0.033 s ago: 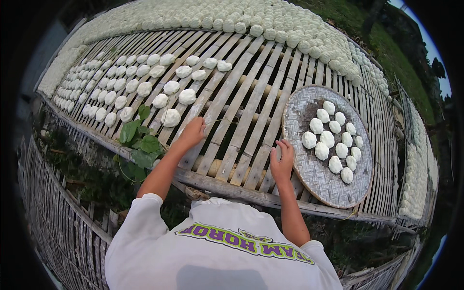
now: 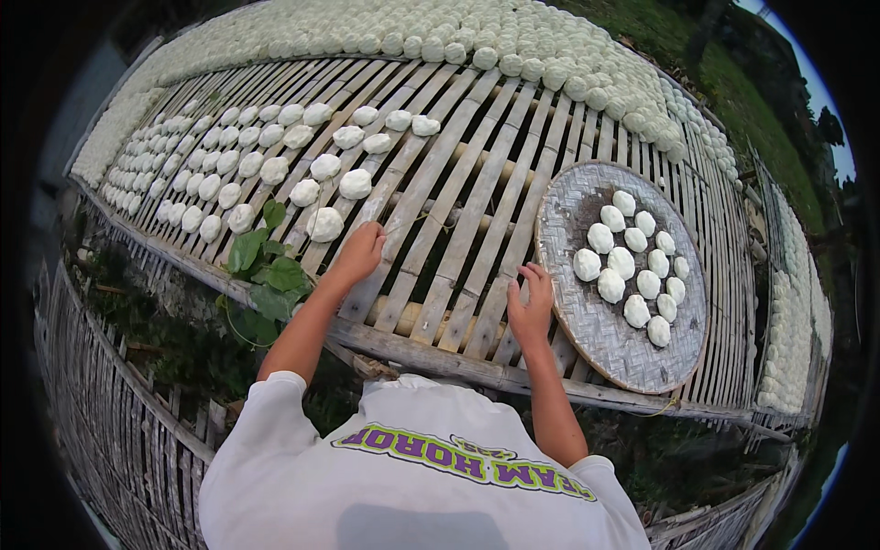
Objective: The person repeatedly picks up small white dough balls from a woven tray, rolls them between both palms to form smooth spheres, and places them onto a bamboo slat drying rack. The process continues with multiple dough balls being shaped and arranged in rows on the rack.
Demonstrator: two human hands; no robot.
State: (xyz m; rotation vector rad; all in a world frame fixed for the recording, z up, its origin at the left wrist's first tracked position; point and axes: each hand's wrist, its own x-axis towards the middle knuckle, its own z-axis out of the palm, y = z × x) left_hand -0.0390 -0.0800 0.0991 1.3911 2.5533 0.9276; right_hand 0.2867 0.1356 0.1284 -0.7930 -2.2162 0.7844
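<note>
My left hand is closed in a pinch over the bamboo slats, holding a thin vine tendril whose curled end stretches off to the right. Just left of that hand lies a white, lumpy round piece, with several more like it spread behind and to the left. My right hand hovers at the left rim of a round woven tray, fingers apart and nothing in them. Several white round pieces sit on the tray. I cannot tell whether the fingers touch its rim.
A leafy green vine climbs over the near edge of the slatted bamboo rack. Dense rows of white pieces line its far side. Gaps run between the slats. A second rack with white pieces stands at the right.
The tendril in my left hand has shifted, its span now a little higher. My left hand has moved slightly left, and my right hand slightly left, away from the tray.
</note>
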